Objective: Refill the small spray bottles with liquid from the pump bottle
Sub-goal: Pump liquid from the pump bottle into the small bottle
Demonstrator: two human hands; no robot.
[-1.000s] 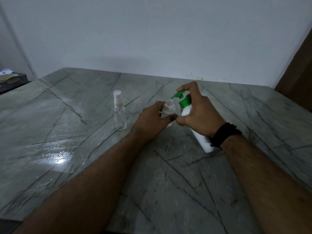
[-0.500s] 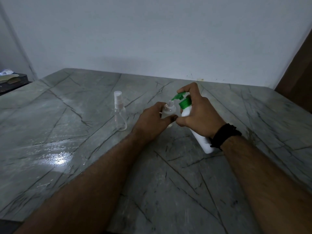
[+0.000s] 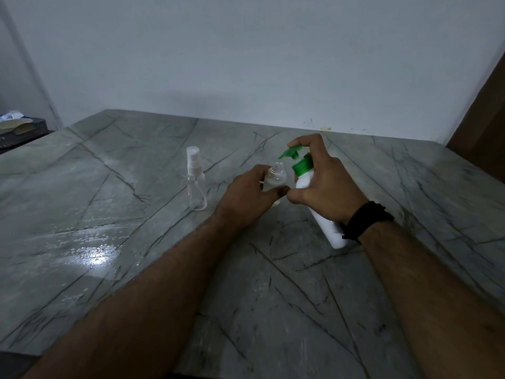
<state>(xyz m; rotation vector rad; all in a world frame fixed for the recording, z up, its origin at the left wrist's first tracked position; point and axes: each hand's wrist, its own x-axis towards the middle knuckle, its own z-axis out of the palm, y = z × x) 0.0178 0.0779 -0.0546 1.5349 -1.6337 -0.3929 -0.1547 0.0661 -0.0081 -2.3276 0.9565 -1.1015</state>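
right hand (image 3: 325,187) tilts pump bottle (image 3: 314,195); perhaps dispensing

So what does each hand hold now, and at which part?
The left hand holds the open small spray bottle around its body. The right hand holds the pump bottle around its upper body, one finger on the green pump head.

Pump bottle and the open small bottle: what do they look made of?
Pump bottle: opaque white plastic, seemingly matte, with a ridged green plastic collar and pump head. Open small bottle: clear or slightly cloudy plastic, likely; the threaded neck shows and it is see-through.
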